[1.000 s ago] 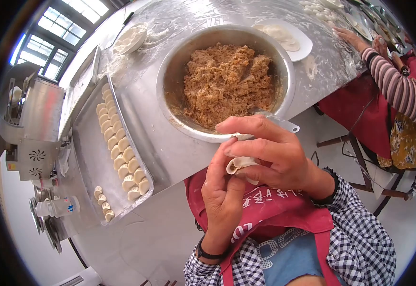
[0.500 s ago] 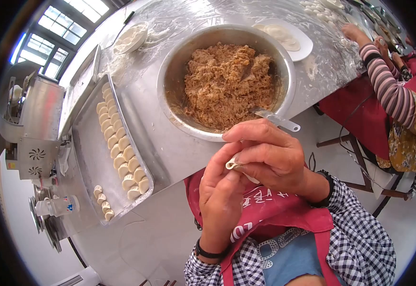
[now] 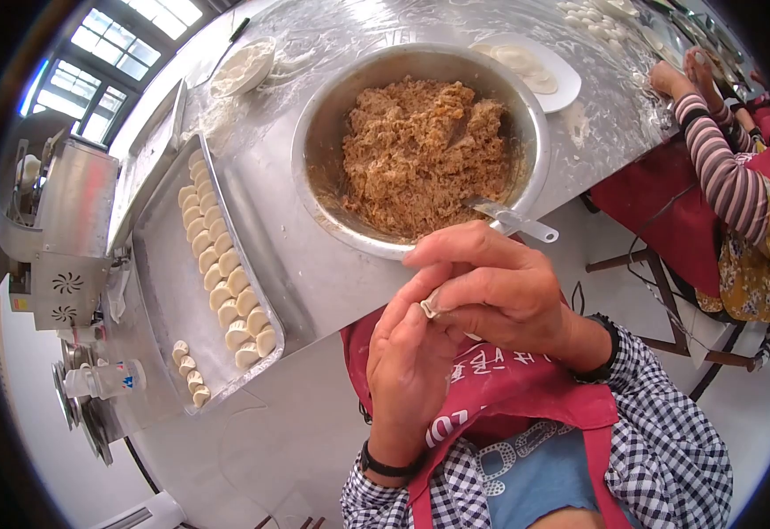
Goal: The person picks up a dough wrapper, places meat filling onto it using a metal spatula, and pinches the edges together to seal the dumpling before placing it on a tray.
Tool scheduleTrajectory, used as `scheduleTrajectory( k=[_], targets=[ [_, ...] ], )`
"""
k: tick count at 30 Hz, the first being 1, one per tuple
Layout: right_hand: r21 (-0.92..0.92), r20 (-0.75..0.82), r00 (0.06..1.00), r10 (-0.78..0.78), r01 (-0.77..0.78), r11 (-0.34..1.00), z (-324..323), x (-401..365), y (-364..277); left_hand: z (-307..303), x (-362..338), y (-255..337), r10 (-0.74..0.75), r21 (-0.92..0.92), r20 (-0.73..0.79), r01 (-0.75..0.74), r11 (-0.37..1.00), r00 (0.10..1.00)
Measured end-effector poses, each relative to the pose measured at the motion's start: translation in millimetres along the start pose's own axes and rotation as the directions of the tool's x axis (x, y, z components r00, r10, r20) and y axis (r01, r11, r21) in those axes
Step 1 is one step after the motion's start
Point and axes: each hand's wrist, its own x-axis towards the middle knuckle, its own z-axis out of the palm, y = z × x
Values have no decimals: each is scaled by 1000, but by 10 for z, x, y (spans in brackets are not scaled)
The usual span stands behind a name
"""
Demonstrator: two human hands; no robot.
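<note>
At 6 o'clock of steel bowl (image 3: pixel 332 225): left fingers (image 3: pixel 414 326), right fingers (image 3: pixel 486 286) clamped together on 1 folded dumpling (image 3: pixel 429 309) | apron (image 3: pixel 499 397): white "LO" legible, other characters partly hidden | desk (image 3: pixel 266 172): 1 bowl at 12 o'clock; tray (image 3: pixel 163 291) at 9 o'clock, its short near row (image 3: pixel 187 365) counted: 4 dumplings.

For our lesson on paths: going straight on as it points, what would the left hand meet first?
The left hand would likely meet the right hand first, curled just ahead; the bowl lies beyond, though depth is unclear.
</note>
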Motion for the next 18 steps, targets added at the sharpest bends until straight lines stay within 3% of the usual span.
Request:
scheduleTrajectory(
  k=[1, 6, 7, 9, 11, 18],
  targets=[
    [4, 54, 998, -27, 27, 1000, -9, -3, 9, -17, -4, -2, 0, 0, -1, 0, 1000, 1000],
    [67, 3, 998, 67, -67, 995, 49, 7, -14, -129, -12, 4, -48, -44, 79, 52, 998, 996],
    [98, -8, 992, 122, -121, 988, 55, 7, -22, -104, -14, 12, -50, -45, 78, 53, 998, 996],
    [102, 50, 995, 82, -86, 991, 9, 20, 9, -33, -11, 35, -62, 81, -26, 64, 995, 998],
    [108, 107, 993, 38, -49, 993, -21, 11, 26, -33, 0, 32, -63, 79, -20, 64, 995, 998],
    [169, 135, 981, 141, -163, 972, -56, -30, 15, -99, 8, 7, -89, 86, 12, 87, 992, 996]
  ],
)
